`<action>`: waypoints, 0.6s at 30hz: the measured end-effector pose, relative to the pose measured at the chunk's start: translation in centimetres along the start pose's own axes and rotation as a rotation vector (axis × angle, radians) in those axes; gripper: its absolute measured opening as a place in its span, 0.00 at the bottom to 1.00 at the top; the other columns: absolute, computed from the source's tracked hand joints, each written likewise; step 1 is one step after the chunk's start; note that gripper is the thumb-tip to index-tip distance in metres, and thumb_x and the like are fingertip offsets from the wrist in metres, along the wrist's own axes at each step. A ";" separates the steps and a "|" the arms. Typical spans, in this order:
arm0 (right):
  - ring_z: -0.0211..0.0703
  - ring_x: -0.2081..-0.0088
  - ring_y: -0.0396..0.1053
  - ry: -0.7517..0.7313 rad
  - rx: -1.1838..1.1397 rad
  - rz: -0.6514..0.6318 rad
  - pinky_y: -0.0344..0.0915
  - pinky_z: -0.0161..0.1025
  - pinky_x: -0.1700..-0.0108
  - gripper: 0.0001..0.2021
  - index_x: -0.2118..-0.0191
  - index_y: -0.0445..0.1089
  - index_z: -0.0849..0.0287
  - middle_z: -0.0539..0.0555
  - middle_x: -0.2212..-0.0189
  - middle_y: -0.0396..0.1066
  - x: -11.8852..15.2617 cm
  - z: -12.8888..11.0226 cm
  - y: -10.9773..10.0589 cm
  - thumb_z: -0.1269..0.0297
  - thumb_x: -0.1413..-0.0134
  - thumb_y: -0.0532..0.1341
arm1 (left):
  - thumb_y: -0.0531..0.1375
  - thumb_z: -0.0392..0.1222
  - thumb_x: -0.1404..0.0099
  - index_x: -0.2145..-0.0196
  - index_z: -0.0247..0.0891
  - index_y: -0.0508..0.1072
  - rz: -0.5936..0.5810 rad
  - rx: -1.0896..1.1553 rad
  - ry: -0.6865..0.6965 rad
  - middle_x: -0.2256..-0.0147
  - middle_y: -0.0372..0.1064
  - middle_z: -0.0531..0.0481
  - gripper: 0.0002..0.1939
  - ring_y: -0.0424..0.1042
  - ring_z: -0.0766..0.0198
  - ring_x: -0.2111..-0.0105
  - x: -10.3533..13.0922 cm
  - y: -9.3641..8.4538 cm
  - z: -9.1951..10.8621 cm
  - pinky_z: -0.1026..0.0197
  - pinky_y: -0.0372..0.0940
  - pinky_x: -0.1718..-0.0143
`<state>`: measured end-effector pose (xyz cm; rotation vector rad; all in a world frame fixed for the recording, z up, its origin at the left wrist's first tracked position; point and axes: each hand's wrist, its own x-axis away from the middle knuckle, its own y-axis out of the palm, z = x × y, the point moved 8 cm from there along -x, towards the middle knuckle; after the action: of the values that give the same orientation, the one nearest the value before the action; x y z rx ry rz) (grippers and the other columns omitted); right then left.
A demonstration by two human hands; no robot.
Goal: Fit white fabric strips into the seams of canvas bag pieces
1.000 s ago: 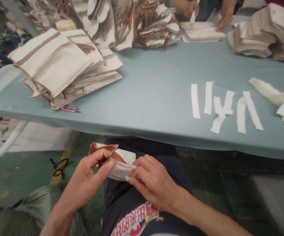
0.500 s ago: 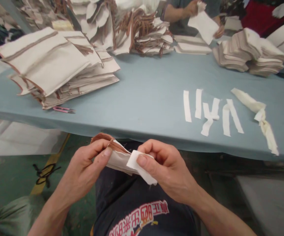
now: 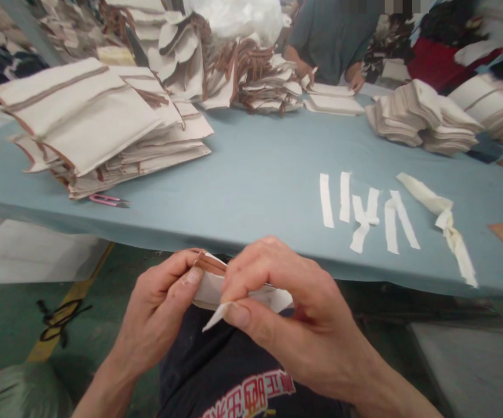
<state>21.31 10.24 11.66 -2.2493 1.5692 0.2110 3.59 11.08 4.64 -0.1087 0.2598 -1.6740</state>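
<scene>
My left hand (image 3: 171, 296) pinches the brown-edged end of a cream fabric piece (image 3: 208, 290) between thumb and fingers, just in front of the table edge. Beside it, my right hand (image 3: 286, 307) is closed, thumb against fingertips, on a small white strip (image 3: 215, 317) whose pointed end sticks out down and to the left. Part of the fabric piece shows behind the right fingers; the rest is covered by them. Both hands are above the dark printed apron (image 3: 251, 395).
On the blue table (image 3: 251, 191) lie a large fabric stack (image 3: 90, 116), pink snips (image 3: 107, 201), several white strips (image 3: 327, 200) and a twisted cream strip (image 3: 447, 220). More stacks (image 3: 421, 116) stand behind. A person (image 3: 332, 40) is across the table.
My right hand has turned over the fabric, and the white strip now points down-left instead of lying flat. The person opposite has lowered a white piece to the table. The view has shifted slightly.
</scene>
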 end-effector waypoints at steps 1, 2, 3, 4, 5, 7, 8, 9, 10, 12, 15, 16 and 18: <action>0.39 0.66 0.76 0.053 -0.073 -0.014 0.73 0.38 0.60 0.10 0.65 0.78 0.55 0.49 0.68 0.80 0.1 0.1 0.1 0.63 0.28 0.70 | 0.62 0.50 0.23 0.63 0.43 0.88 -0.014 0.016 -0.004 0.68 0.83 0.49 0.16 0.79 0.57 0.69 0.0 0.1 -0.1 0.62 0.71 0.67; 0.36 0.73 0.71 0.127 -0.149 -0.031 0.69 0.36 0.68 0.11 0.65 0.77 0.55 0.47 0.73 0.77 0.2 0.4 0.3 0.61 0.28 0.70 | 0.62 0.51 0.22 0.62 0.44 0.89 -0.025 0.032 -0.007 0.69 0.82 0.49 0.17 0.78 0.57 0.70 0.0 0.2 -0.2 0.62 0.72 0.66; 0.34 0.77 0.66 0.211 -0.213 -0.042 0.64 0.34 0.74 0.11 0.64 0.77 0.55 0.45 0.76 0.73 0.4 1.1 0.5 0.59 0.28 0.70 | 0.62 0.51 0.22 0.60 0.44 0.89 -0.028 0.045 -0.009 0.70 0.81 0.50 0.17 0.76 0.58 0.72 0.0 0.3 -0.3 0.62 0.72 0.66; 0.33 0.80 0.62 0.285 -0.253 -0.044 0.59 0.33 0.78 0.11 0.64 0.77 0.55 0.44 0.78 0.70 0.5 1.8 0.8 0.58 0.28 0.69 | 0.62 0.52 0.21 0.60 0.44 0.89 -0.021 0.053 -0.010 0.71 0.80 0.51 0.17 0.74 0.60 0.74 0.1 0.3 -0.4 0.62 0.72 0.66; 0.32 0.81 0.60 0.334 -0.258 -0.033 0.56 0.33 0.79 0.10 0.63 0.77 0.55 0.43 0.80 0.68 0.5 2.4 1.0 0.59 0.28 0.69 | 0.62 0.51 0.21 0.59 0.45 0.89 -0.011 0.055 -0.008 0.71 0.80 0.51 0.17 0.72 0.60 0.75 0.2 0.3 -0.5 0.62 0.72 0.65; 0.32 0.80 0.61 0.341 -0.168 0.027 0.58 0.33 0.76 0.07 0.63 0.77 0.56 0.42 0.80 0.67 0.1 3.5 0.9 0.62 0.31 0.69 | 0.62 0.49 0.22 0.59 0.44 0.90 0.018 0.039 0.005 0.69 0.81 0.50 0.16 0.73 0.60 0.73 0.3 0.3 -0.6 0.62 0.71 0.66; 0.34 0.77 0.65 0.314 -0.093 0.067 0.62 0.34 0.73 0.06 0.63 0.77 0.56 0.44 0.78 0.69 -0.1 3.8 0.6 0.64 0.32 0.68 | 0.62 0.48 0.22 0.60 0.44 0.90 0.034 0.027 0.012 0.67 0.83 0.50 0.15 0.75 0.59 0.71 0.4 0.2 -0.6 0.63 0.70 0.66; 0.36 0.73 0.69 0.269 -0.025 0.106 0.66 0.35 0.67 0.06 0.64 0.77 0.56 0.45 0.75 0.73 -0.3 3.9 0.4 0.65 0.32 0.68 | 0.63 0.47 0.23 0.60 0.44 0.90 0.044 0.016 0.018 0.65 0.84 0.49 0.15 0.76 0.58 0.68 0.4 0.2 -0.6 0.63 0.69 0.66; 0.38 0.68 0.73 0.221 0.023 0.132 0.70 0.37 0.62 0.06 0.64 0.77 0.56 0.48 0.71 0.76 -0.5 3.9 0.2 0.66 0.32 0.67 | 0.63 0.46 0.23 0.60 0.44 0.90 0.048 0.009 0.020 0.63 0.85 0.48 0.14 0.77 0.58 0.67 0.5 0.3 -0.7 0.64 0.69 0.66; 0.41 0.58 0.77 0.147 0.059 0.147 0.72 0.40 0.53 0.07 0.65 0.78 0.55 0.52 0.63 0.80 -0.6 3.8 0.2 0.67 0.32 0.67 | 0.63 0.45 0.23 0.59 0.45 0.90 0.043 0.015 0.021 0.60 0.85 0.48 0.14 0.78 0.58 0.65 0.5 0.4 -0.9 0.63 0.69 0.63; 0.41 0.56 0.76 0.123 0.052 0.132 0.71 0.41 0.51 0.07 0.65 0.78 0.56 0.52 0.60 0.80 -0.4 3.8 0.3 0.67 0.31 0.67 | 0.62 0.47 0.21 0.56 0.46 0.90 0.014 0.048 0.021 0.58 0.85 0.49 0.14 0.78 0.58 0.63 0.5 0.7 -1.2 0.63 0.69 0.61; 0.41 0.58 0.75 0.133 0.053 0.123 0.71 0.41 0.52 0.08 0.65 0.78 0.56 0.51 0.62 0.79 -0.3 3.9 0.4 0.67 0.30 0.67 | 0.62 0.47 0.20 0.56 0.46 0.90 0.009 0.056 0.021 0.58 0.85 0.49 0.14 0.78 0.58 0.62 0.6 0.8 -1.4 0.63 0.69 0.60; 0.40 0.63 0.73 0.157 0.067 0.122 0.69 0.40 0.55 0.08 0.65 0.78 0.55 0.49 0.67 0.78 -0.2 4.1 0.5 0.67 0.30 0.67 | 0.63 0.48 0.20 0.55 0.46 0.90 0.002 0.060 0.021 0.57 0.85 0.48 0.14 0.78 0.57 0.62 0.7 0.9 -1.7 0.62 0.69 0.60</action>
<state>21.21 11.94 7.84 -2.1670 1.7691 0.0142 4.00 10.45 2.73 -0.0457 0.2247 -1.6803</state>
